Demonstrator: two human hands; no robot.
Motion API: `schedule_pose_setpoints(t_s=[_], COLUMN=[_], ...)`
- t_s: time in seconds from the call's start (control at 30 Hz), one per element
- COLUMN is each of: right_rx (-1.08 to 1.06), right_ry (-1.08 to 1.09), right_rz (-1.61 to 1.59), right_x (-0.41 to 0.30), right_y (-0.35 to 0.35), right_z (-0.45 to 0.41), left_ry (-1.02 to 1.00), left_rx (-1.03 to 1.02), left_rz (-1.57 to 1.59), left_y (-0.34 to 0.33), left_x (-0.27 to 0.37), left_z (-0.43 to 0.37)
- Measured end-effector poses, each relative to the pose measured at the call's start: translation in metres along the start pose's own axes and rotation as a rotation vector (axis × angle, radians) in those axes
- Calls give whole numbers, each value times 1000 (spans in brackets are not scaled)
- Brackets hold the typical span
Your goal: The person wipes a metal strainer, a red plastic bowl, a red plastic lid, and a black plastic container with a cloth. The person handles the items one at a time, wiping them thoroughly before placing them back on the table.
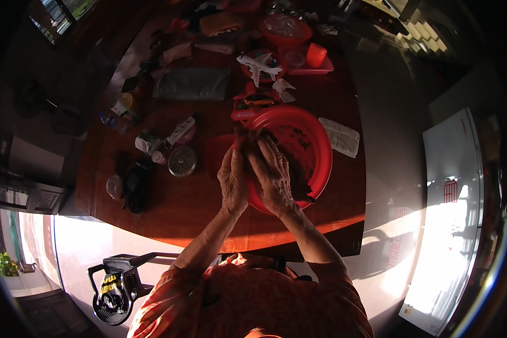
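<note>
Both hands are together over the left side of a red plastic basin (326, 148) on the wooden table. My left hand (232, 179) has its thumb up along a dark brown, soft-looking piece of material (253, 137). From the other side, my right hand (274, 177) lays its fingers over the same piece. Shadow hides its lower part and what it is exactly. Inside the basin lie small dark scraps (300, 137) and a larger dark brown piece (302, 194) near the front right rim. Left of the basin, a red container (217, 148) sits partly behind my left hand.
Behind the basin are a toy car (258, 100) and a white toy airplane (260, 65). A folded cloth (342, 136) lies to the right. A round metal drain-like disc (182, 161), a black bag-like item (136, 186) and a grey plastic packet (192, 83) are on the left.
</note>
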State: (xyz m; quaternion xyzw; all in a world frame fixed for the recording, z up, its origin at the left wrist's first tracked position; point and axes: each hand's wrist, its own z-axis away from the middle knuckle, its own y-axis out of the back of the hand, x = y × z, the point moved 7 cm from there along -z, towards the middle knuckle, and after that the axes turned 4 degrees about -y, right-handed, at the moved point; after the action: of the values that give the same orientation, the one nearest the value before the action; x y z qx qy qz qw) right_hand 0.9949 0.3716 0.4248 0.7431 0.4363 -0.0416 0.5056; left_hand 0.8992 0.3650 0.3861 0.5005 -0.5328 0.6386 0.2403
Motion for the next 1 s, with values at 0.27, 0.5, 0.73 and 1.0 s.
schedule_pose_setpoints(t_s=[0.27,0.5,0.73,1.0], right_rx=[115,233,-73,134], right_ry=[108,-120,-24,-3], right_rz=[162,536,97,-124], right_x=[17,79,11,-3], right_y=[15,44,2,-12], right_z=[-12,7,52,-23], left_ry=[-32,-111,-90,-124], left_rx=[-18,65,199,155], left_rz=[42,50,-38,65], left_y=[-4,-1,23,18], left_x=[11,16,1,-3], left_z=[2,7,6,17])
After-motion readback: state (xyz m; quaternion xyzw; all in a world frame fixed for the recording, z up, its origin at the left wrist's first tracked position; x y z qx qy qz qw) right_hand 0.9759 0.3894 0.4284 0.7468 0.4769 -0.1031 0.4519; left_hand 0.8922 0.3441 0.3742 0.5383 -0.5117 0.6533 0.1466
